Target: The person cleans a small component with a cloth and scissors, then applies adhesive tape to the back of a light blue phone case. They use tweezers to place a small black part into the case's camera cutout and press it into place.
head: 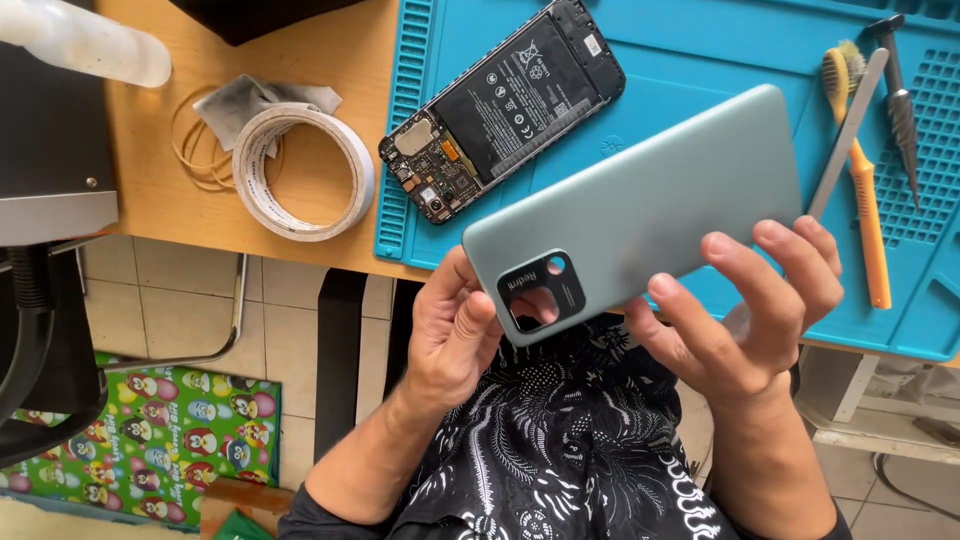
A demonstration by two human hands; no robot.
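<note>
A pale green phone back cover [640,205] with a black camera frame at its lower left corner is held tilted above my lap. My left hand [455,335] grips the camera corner, a fingertip showing through the camera opening. My right hand [745,310] holds the cover's lower edge with fingers wrapped over it. On the blue mat [700,60] behind lies the opened phone body [500,105], its black battery and circuit board facing up.
A roll of double-sided tape [305,170] and rubber bands [200,150] lie on the wooden table. An orange-handled brush [860,170], a metal bar [845,135] and a small hammer [898,95] rest at the mat's right. A white bottle [85,40] lies top left.
</note>
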